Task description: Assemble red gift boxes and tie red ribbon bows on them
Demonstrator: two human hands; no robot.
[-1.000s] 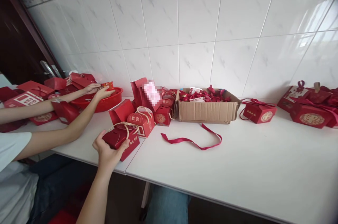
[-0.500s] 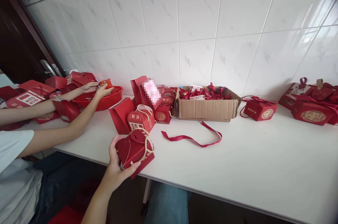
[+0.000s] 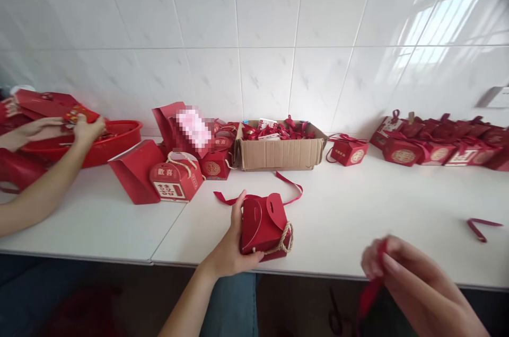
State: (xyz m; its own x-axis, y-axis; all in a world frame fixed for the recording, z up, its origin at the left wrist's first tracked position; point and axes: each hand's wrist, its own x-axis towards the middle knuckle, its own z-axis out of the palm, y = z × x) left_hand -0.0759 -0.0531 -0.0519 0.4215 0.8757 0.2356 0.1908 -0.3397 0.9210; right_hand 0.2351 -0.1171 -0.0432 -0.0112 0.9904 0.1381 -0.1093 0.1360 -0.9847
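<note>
Your left hand [image 3: 230, 247] grips the red box [image 3: 264, 225] at the bench's front edge, right hand [image 3: 401, 268] pinches a ribbon [image 3: 369, 289]; tying it on looks next.

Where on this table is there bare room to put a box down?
The widest bare patch of the table lies right of the held box, between the row of boxes by the wall and the front edge. A smaller patch lies left, before the house-shaped box. It is crowded around the carton and red basin.
</note>
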